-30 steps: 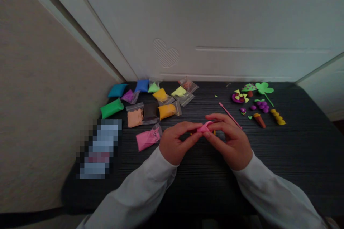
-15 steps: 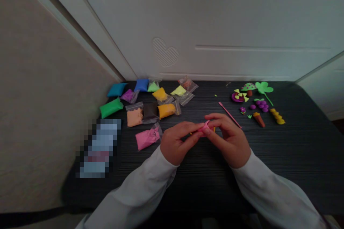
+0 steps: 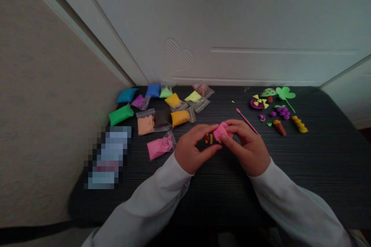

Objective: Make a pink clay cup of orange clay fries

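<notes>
Lower right of centre, our right hand (image 3: 251,149) pinches the pink piece (image 3: 220,132); our left hand (image 3: 191,149), thumb parted from fingers, meets its edge.

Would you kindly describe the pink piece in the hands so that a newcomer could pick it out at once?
Over the dark table, the left hand and right hand face each other. The pink piece is at their fingertips; unlike the pink bag and straight pink stick lying nearby, it is held, broad and curved.
</notes>
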`<state>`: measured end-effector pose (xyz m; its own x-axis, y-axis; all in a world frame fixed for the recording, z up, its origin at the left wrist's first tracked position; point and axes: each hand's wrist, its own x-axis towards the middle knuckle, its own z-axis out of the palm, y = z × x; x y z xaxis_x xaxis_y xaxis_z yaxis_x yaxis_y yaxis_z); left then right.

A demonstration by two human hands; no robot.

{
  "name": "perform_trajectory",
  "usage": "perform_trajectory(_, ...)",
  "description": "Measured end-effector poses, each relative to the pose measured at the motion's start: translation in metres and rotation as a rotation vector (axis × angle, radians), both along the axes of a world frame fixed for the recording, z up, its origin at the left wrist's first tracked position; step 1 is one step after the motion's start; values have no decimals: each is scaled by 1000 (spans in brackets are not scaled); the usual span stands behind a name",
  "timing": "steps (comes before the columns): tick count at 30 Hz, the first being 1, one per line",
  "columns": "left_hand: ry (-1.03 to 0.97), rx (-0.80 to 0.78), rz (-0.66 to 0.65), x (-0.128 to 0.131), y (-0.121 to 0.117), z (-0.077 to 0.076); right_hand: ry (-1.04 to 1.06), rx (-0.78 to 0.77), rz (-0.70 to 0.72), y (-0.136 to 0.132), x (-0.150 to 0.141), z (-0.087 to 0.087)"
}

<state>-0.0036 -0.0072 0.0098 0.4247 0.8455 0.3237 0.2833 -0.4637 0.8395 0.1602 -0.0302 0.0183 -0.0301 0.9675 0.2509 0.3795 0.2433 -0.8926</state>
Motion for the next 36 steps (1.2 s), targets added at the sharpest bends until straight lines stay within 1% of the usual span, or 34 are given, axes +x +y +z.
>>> perform_trajectory(3,53,115,67,0,1,1,1,17,32,-1,-1,-1)
perform_trajectory(5,47,113,81,-1,1,0,-9,25,81,-2,-1,0)
perform_trajectory(8,-9,26,73,-2,2,-1,-46,53,123,-3,0,3)
perform_trajectory(11,-84,-66,42,-3,2,-3,-72,85,116,-4,1,6)
perform_trajectory(16,-158,-138,-1,-2,1,-1,-109,109,111,-5,3,7)
perform_trajectory(21,-165,-196,-30,-5,3,1,-182,157,119,-5,4,9)
perform_trajectory(24,-206,-299,-61,-7,5,1,-222,203,143,-4,5,11)
perform_trajectory(28,-287,-535,-97,-7,7,2,-254,239,151,-3,6,12)
perform_trajectory(30,-339,-626,-128,-7,8,2,-258,240,157,-3,6,12)
perform_trajectory(33,-409,-715,-166,-6,10,3,-264,247,165,-3,7,10)
perform_trajectory(36,-464,-759,-192,-7,11,4,-293,277,169,-2,8,9)
